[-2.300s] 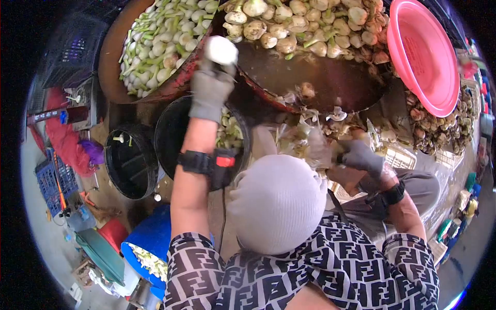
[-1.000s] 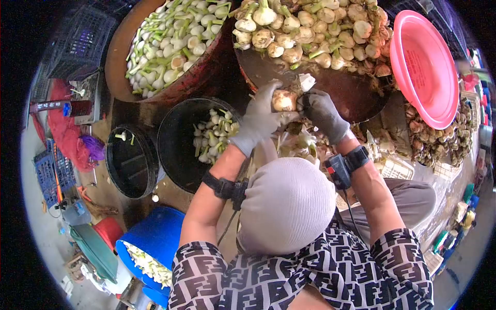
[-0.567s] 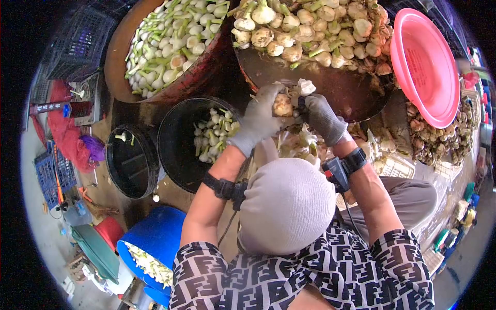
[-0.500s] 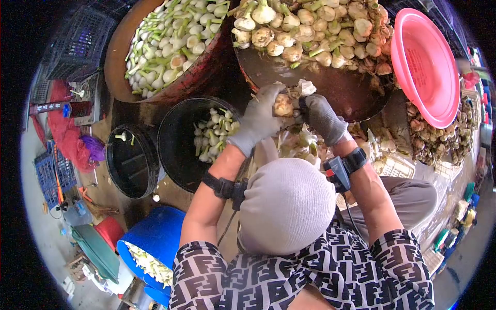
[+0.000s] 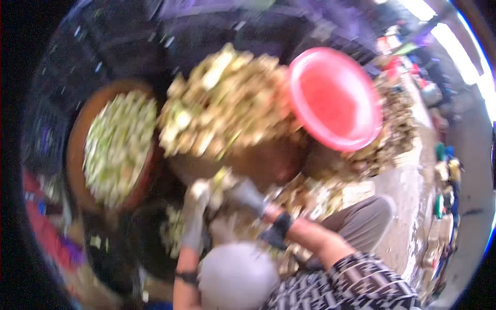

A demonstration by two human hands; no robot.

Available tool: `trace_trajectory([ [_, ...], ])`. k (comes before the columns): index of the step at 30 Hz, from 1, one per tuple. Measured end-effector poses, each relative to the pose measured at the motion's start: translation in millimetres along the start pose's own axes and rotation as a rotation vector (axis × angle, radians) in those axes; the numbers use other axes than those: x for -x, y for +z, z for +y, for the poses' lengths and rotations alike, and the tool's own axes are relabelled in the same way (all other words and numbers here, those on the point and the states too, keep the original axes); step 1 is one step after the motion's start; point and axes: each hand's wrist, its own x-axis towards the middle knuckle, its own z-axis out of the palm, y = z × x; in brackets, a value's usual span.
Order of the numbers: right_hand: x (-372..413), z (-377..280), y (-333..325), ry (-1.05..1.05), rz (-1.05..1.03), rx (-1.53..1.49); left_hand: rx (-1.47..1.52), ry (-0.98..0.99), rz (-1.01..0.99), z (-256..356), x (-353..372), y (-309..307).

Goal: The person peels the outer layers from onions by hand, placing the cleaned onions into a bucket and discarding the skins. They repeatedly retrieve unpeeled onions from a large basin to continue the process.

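Note:
Motion blurs the whole view. My left hand (image 5: 194, 214), in a grey glove, is closed at the near edge of a dark metal pan, with a pale garlic bulb (image 5: 222, 182) at its fingers. My right hand (image 5: 249, 198), also gloved, is just to the right of that bulb; its fingers are smeared, so its grip is not readable. Beyond both hands rises a heap of untrimmed garlic bulbs (image 5: 227, 108) with brownish skins and some green stems. Loose skins and peelings (image 5: 310, 194) lie to the right of my right hand.
A pink basin (image 5: 336, 101) rests at the heap's right side. At left stands a rusty round tub (image 5: 77, 139) of pale, green-stemmed garlic. Dark buckets (image 5: 108, 258) are below it, one with bulbs inside. More brownish bulbs (image 5: 395, 119) lie at far right.
The camera has swung, so the tubs, pan and basin appear lower and further left. Both hands remain close together near the pan's edge, around a bulb; the picture is now blurred.

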Motion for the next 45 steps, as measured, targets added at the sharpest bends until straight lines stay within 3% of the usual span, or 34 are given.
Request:
trace_trajectory([
  [1, -10, 27, 23, 0.208, 0.011, -0.322, 0.111, -0.122, 0.156, 19, 11, 14],
  [2, -12, 26, 26, 0.314, -0.021, -0.505, 0.335, -0.053, 0.248, -7, 13, 20],
  [3, -16, 38, 37, 0.385, -0.053, -0.696, 0.449, -0.089, 0.217, 2, 9, 18],
  [4, -15, 33, 29, -0.24, -0.057, -0.374, 0.718, -0.065, 0.231, 5, 13, 18],
  [5, -13, 28, 21, -0.827, 0.143, -0.078, 0.938, -0.094, 0.175, 5, 18, 16],
  [7, 2, 27, 10, -0.25, -0.287, 0.112, 1.327, -0.157, -0.022, -7, 11, 9],
  [10, 10, 27, 23, -0.366, -0.134, -0.17, 1.267, -0.168, 0.04, -10, 11, 13],
  [14, 8, -2, 0, -0.507, -0.134, 0.091, 0.958, -0.204, 0.197, 2, 11, -2],
  [15, 9, -17, -7, -0.708, -0.117, 0.045, 0.938, -0.191, 0.229, 29, 14, -5],
  [16, 7, -23, 1, -0.565, -0.088, -0.104, 0.923, -0.122, 0.119, 12, 7, -7],
  [17, 10, -22, -1, -0.317, -0.215, -0.318, 0.803, -0.393, 0.225, -5, -4, -7],
  [18, 10, -21, 3, -0.159, -0.2, -0.385, 0.363, -0.419, 0.332, -22, -10, -11],
  [19, 8, -20, 0, -0.077, -0.218, -0.444, 0.609, -0.276, 0.369, 25, 6, -3],
  [20, 12, -23, -8, -0.024, -0.245, -0.542, 0.622, -0.223, 0.338, -2, 2, -6],
  [21, 18, -23, -17, 0.036, -0.272, -0.659, 0.591, -0.302, 0.353, 22, 9, -13],
  [24, 37, 9, -58, 0.165, -0.19, -0.954, 1.001, -0.211, 0.159, 10, 15, -22],
  [26, 46, 90, -94, 0.104, 0.042, -0.735, 1.292, -0.152, 0.043, 0, 17, -24],
  [28, 67, 114, -121, -0.269, 0.17, 0.379, 1.502, -0.143, -0.026, 0, 16, -27],
  [29, 87, 109, -140, -0.375, 0.114, 0.729, 1.606, -0.137, -0.07, 0, 13, -29],
  [30, 106, 101, -158, -0.513, 0.096, 1.065, 1.51, -0.16, 0.07, -11, 9, -31],
  [31, 111, 96, -171, -0.535, 0.068, 1.109, 1.599, -0.19, 0.119, -37, -2, -36],
  [33, 121, 91, -199, -0.466, -0.03, 1.028, 1.242, -0.175, 0.293, -39, -4, -50],
  [34, 124, 95, -219, -0.179, -0.15, 0.569, 1.328, -0.275, 0.532, -28, -11, -58],
  [35, 124, 98, -238, 0.173, -0.17, 0.023, 1.368, -0.135, 0.521, -26, -16, -73],
  [36, 127, 98, -251, 0.349, -0.175, -0.034, 1.3, -0.004, 0.43, -22, -17, -96],
  [37, 127, 93, -255, 0.361, -0.222, 0.326, 1.369, -0.057, 0.459, -22, -21, -99],
  [38, 127, 87, -260, 0.372, -0.281, 0.682, 1.525, 0.056, 0.588, -11, -23, -130],
  [39, 123, 55, -243, 0.16, -0.356, 1.229, 1.518, 0.145, 0.647, -15, -29, -147],
  [40, 100, 36, -230, 0.424, -0.429, 1.256, 1.501, 0.163, 0.612, -17, -31, -153],
  [42, 64, 68, -213, 0.164, -0.22, 0.845, 1.53, 0.109, 0.5, -14, -29, -147],
  [43, 44, 82, -201, 0.035, -0.148, 0.721, 1.572, 0.034, 0.417, -8, -25, -132],
  [44, 20, 75, -172, -0.081, -0.098, 0.745, 1.407, 0.055, 0.252, -7, -20, -119],
  [45, 0, 38, -140, 0.029, -0.169, 0.624, 1.4, -0.071, 0.22, -18, -20, -108],
])
